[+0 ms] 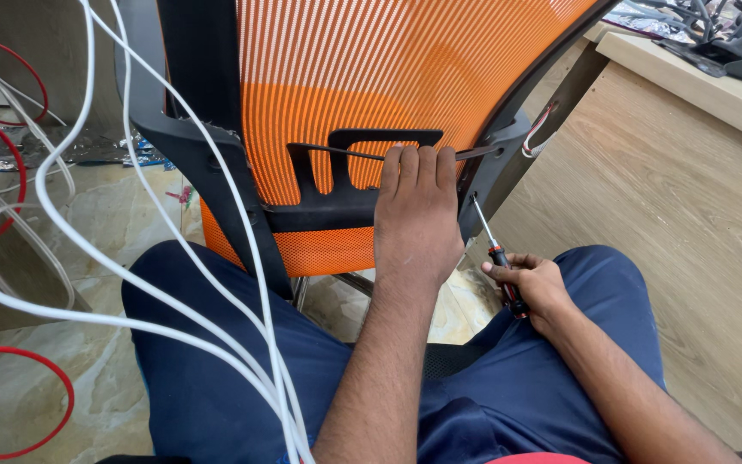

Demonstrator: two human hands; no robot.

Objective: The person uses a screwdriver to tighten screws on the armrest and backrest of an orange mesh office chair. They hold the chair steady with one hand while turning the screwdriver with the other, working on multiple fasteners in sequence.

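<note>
An orange mesh chair back (371, 77) fills the upper middle of the frame, set in a black frame (208, 155) that runs down its left side and up its right edge. A black lumbar bracket (337, 202) crosses the lower mesh at centre. Below, the person's knees in blue trousers (242, 344) take up the bottom of the picture. Wooden flooring (689, 232) lies on the right, pale stone tile (105, 232) on the left. White cables (70, 232) loop down from the upper left to the bottom centre, with red cables (10, 421) along the left edge.

The left hand (416, 219), at centre, lies flat against the bracket, fingers (414, 163) curled over a thin bar on the mesh. Just right of it, the right hand (532, 288) is clenched around the red-and-black handle of a screwdriver (493, 251). Its shaft slants up and left, and the tip meets the chair frame's right edge, beside the left hand.
</note>
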